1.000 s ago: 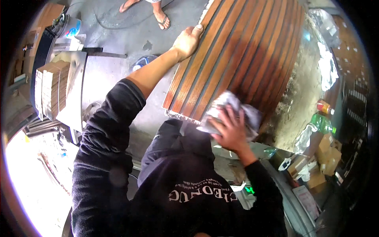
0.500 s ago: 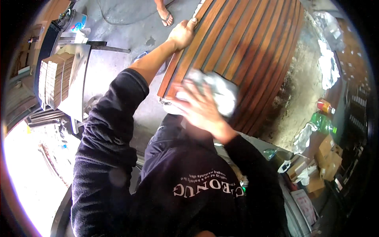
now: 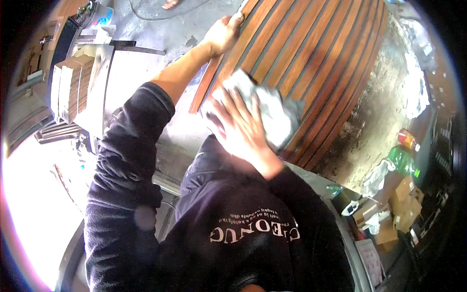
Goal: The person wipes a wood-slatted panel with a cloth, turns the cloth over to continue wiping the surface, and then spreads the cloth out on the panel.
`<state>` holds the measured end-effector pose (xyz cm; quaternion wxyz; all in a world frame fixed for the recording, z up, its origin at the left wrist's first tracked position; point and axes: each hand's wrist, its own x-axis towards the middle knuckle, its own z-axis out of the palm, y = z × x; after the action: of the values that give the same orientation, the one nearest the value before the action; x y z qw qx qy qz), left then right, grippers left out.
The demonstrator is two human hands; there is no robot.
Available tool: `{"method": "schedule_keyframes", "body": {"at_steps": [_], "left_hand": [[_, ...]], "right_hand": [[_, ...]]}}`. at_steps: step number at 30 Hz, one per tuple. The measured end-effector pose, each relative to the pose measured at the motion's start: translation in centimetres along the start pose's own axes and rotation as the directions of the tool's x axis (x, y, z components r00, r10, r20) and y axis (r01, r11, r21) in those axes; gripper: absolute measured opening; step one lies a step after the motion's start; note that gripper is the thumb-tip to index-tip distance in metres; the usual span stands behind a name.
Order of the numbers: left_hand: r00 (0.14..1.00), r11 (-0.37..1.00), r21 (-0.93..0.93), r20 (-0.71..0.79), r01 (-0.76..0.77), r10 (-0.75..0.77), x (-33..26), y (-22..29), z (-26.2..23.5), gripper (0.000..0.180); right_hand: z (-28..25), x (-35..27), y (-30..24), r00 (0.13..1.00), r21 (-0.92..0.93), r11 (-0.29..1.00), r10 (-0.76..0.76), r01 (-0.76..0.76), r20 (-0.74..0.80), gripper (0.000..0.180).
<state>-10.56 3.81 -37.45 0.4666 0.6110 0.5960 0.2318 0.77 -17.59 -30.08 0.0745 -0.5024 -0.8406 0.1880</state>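
A slatted wooden panel [image 3: 311, 63], reddish brown with dark gaps between its strips, lies slanting in front of me. My left hand [image 3: 224, 35] is closed round its left edge, with the thumb on top. My right hand [image 3: 238, 114] lies flat on a crumpled white cloth [image 3: 277, 114], fingers stretched out and a little apart. That cloth rests on the panel's near end and covers part of several slats. The palm hides some of the cloth, and the fingers of my left hand beneath the panel are out of sight.
Under the panel is a stained, pale tabletop [image 3: 377, 117]. A green bottle [image 3: 403, 159], an orange-labelled bottle [image 3: 407, 139] and cardboard boxes [image 3: 406, 204] sit at the right. Tied brown stacks [image 3: 73, 87] stand at the left. A person's foot [image 3: 170, 4] shows at the top edge.
My right hand and the cloth have shifted slightly across the panel's near end, and the cloth looks more spread out. My left hand keeps its hold. The person's foot has mostly left the view.
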Motion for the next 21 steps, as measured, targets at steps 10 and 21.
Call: {"method": "schedule_keyframes", "body": {"at_steps": [10,21], "left_hand": [[1.000,1.000,0.023,-0.014,0.015,-0.014,-0.3,3.4,0.3,0.069],[0.996,0.996,-0.019,0.030,0.089,-0.089,-0.9,3.1,0.1,0.065]], "right_hand": [[-4.2,3.4,13.6,0.803,-0.204,0.817,0.427,-0.539,-0.415,0.086],[-7.0,0.8,13.4,0.899,-0.246,0.871,0.374,-0.425,-0.228,0.066]]}}
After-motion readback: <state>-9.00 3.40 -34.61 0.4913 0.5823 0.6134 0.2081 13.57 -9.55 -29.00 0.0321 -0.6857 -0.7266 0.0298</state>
